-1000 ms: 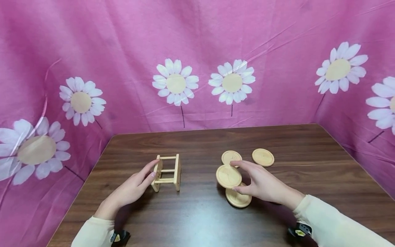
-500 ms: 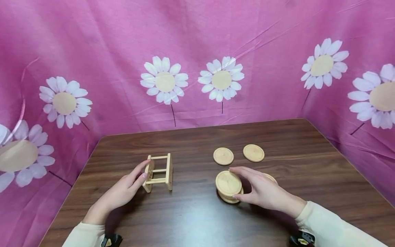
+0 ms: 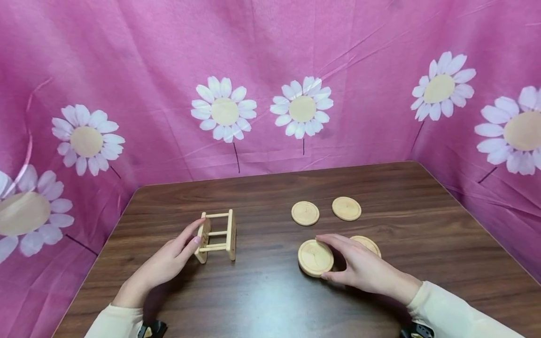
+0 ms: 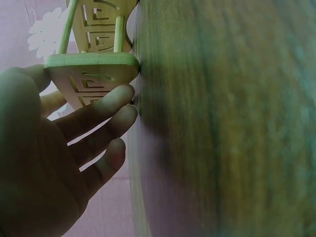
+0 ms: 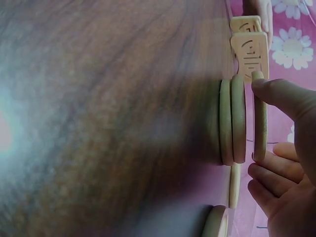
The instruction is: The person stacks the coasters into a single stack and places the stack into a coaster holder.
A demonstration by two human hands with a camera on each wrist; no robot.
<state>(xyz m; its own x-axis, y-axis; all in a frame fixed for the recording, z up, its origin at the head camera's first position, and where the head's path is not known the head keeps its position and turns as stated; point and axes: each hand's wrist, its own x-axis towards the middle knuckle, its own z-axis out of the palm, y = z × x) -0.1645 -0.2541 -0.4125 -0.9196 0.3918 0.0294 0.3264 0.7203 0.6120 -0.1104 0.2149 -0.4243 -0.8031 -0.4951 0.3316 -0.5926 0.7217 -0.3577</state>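
In the head view my right hand (image 3: 361,267) pinches a round wooden coaster (image 3: 314,257) by its edge, thumb on the near side and fingers on the far side. The right wrist view shows this held coaster apart from and just above two stacked coasters (image 5: 238,118), which it mostly hides in the head view. On the left, my left hand (image 3: 166,263) holds the left side panel of a small wooden coaster holder (image 3: 230,237), which has rods between two cut-out panels. The holder has nothing in it.
Two coasters lie flat farther back, one on the left (image 3: 305,213) and one on the right (image 3: 346,209). Another coaster (image 3: 368,245) is partly hidden behind my right hand. A pink daisy-print cloth (image 3: 270,56) stands behind the brown wooden table (image 3: 262,197).
My right hand has brought the held coaster nearer and down over the stack, and its fingers now sit slightly farther right. The head view has shifted a little. My left hand stays on the coaster holder.
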